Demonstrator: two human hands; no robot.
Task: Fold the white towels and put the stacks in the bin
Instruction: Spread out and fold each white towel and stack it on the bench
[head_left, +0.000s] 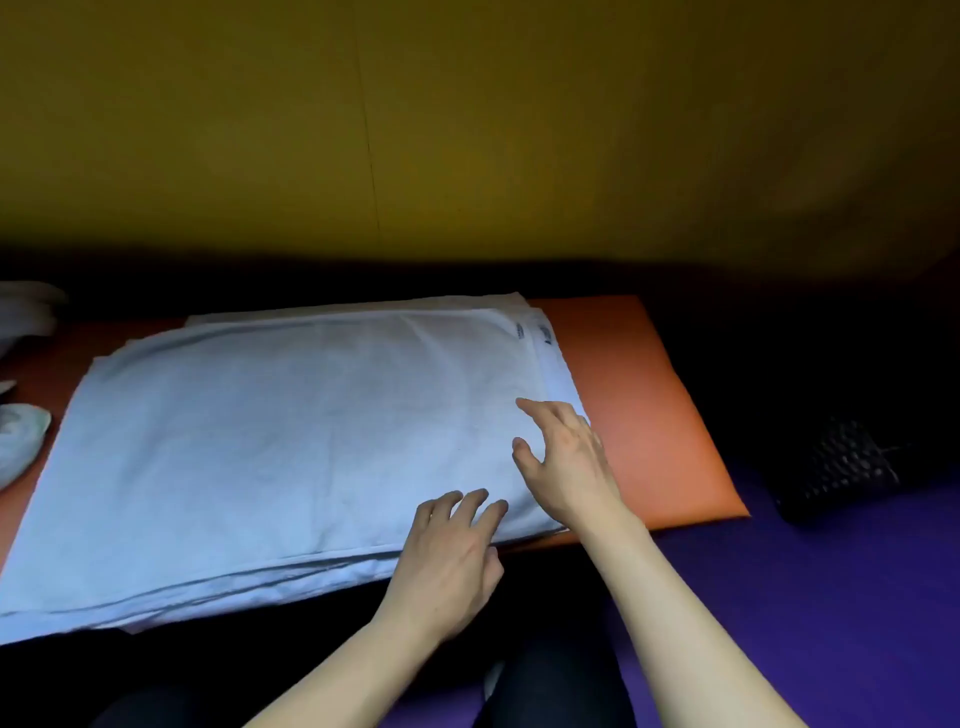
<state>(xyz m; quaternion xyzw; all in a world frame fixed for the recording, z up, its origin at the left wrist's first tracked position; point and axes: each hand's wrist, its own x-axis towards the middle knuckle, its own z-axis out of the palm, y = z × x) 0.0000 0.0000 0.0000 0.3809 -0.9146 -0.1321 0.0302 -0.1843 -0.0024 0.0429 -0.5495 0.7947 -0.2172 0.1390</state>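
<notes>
towels: white towel stack (270, 441) lies flat on the orange pad (649, 410), several layers, edges roughly aligned, blue tags near the far right corner
left hand: left hand (447, 561) sits at the near right edge of the stack, fingers spread and slightly bent, tips resting on the top layer, nothing gripped
right hand: right hand (563, 457) is on the right side edge, fingers apart and mostly straight, index reaching onto the cloth, not pinching anything I can see
bin: dark mesh basket (836, 467) to the right on the purple surface (779, 597), well apart from the stack; probably the bin, too dark to be sure
other: more white cloth (21, 436) at the left edge, beside the pad
step: looks like smoothing or finding the right-hand edge of the top towel before a fold
how to do it well: separate only the top layer at the corner, pinch both right corners, carry them across to the left edge in one pass, match corners before flattening
risk: layers cling, easy to grab two; near edge already fans out, square it up first
</notes>
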